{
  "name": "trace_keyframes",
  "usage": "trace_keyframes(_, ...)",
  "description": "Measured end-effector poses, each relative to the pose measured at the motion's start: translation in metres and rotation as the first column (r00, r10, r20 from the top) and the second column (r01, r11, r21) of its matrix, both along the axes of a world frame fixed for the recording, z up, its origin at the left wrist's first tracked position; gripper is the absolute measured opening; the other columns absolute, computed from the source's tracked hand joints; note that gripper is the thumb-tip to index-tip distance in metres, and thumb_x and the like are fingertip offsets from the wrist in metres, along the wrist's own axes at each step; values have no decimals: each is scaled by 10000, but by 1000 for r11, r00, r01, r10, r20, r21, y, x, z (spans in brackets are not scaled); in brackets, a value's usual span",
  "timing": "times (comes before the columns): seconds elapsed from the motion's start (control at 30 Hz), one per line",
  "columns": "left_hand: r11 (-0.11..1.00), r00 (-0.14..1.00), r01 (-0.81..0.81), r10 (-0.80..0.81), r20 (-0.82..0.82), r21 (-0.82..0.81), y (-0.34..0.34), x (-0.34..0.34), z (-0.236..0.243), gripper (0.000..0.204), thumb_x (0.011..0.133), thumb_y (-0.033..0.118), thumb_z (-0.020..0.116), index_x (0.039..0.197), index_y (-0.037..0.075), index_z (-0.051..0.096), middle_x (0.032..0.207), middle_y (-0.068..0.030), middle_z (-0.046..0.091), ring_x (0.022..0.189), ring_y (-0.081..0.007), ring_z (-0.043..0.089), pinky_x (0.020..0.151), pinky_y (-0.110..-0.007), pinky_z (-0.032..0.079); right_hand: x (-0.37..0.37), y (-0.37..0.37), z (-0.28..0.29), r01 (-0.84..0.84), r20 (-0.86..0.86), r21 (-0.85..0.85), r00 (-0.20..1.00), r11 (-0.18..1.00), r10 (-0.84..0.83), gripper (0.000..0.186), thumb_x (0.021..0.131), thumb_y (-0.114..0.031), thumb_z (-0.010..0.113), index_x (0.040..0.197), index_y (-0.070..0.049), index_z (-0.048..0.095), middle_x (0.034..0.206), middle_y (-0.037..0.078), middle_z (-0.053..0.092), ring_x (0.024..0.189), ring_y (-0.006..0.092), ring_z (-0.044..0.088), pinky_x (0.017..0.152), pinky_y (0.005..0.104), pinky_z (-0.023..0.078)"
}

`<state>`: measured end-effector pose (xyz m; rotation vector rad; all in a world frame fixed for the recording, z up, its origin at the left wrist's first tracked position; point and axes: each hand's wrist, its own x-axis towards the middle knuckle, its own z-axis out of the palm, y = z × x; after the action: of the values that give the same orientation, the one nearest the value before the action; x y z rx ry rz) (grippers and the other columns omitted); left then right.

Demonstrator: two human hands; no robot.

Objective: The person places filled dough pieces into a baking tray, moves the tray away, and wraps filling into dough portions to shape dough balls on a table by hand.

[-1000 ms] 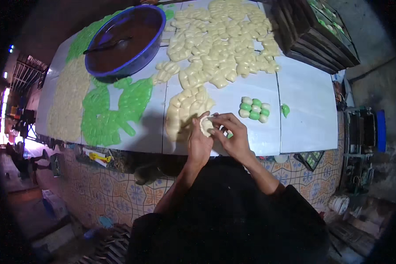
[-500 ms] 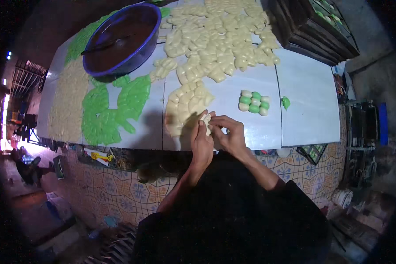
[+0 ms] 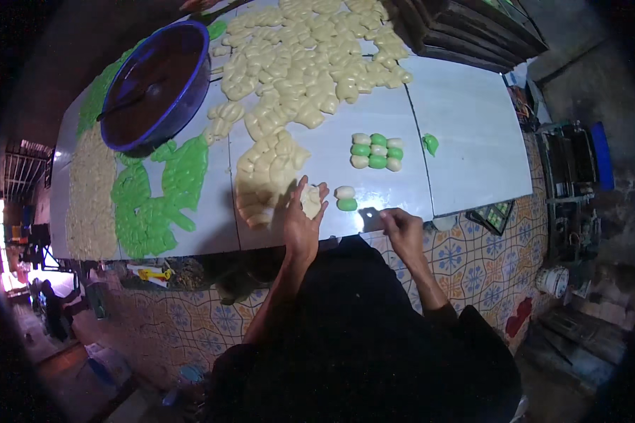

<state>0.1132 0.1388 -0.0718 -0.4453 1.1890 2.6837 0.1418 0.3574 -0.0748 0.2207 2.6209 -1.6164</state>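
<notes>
On the fingers of my left hand (image 3: 302, 229), a small flattened piece of cream dough (image 3: 311, 202) lies beside the near end of a pale dough sheet (image 3: 268, 166). My right hand (image 3: 404, 236) is apart, at the table's front edge, with fingertips pinched; a dark shape beside them may be a tool or a shadow. Between the hands, a small pair of dough pieces (image 3: 346, 198), one white and one green, rests on the white tiled table (image 3: 473, 141). Beyond it sits a block of several white and green dough pieces (image 3: 377, 151).
A purple basin (image 3: 197, 77) of brown filling with a stick in it stands at the far left. Green dough (image 3: 148, 204) and a large spread of cream dough (image 3: 296, 63) cover much of the table. Dark stacked trays (image 3: 466, 35) stand at the back right; a green scrap (image 3: 430, 144) lies right.
My hands have parted from around a pale piece; the right moved rightward. The white and green pair now shows on the table. The whole view has shifted.
</notes>
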Motion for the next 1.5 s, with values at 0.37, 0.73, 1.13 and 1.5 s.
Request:
trace_keyframes(0.37,846,931,-138,-67,-360,-516,-3,10,9,524,924,70,576,1400,14,365,1309,-119,506,1178,-174,494,971,-302,406,-50,-83,37,-222,-363,-225,923,949,130,230,788,-66,700,1014,-27,682,943,86,616,823,153,594,638,252,453)
trace_keyframes(0.73,822,940,-77,248,-233,565,-47,1,17,218,873,-14,544,1085,-12,597,1068,-85,632,947,-162,621,751,-287,537,-90,-150,46,-739,-446,-127,639,662,627,479,903,-429,551,1162,-28,589,1336,101,431,1248,303,358,1051,402,298)
trace_keyframes(1.13,421,920,-384,98,-380,-821,-270,-253,72,619,983,500,361,985,-57,632,911,-192,675,785,-234,666,719,-327,498,-177,-174,28,-538,-160,-631,795,559,585,1082,730,-783,499,1504,-121,135,1451,112,293,1229,251,400,918,411,454)
trace_keyframes(1.5,517,954,297,-201,223,-803,-319,-303,77,963,860,772,172,1165,-33,604,708,-80,611,611,-146,550,651,-299,488,-190,-189,27,-381,-73,-783,842,492,534,671,963,-326,516,1474,-30,196,1373,108,446,1109,205,507,881,314,439)
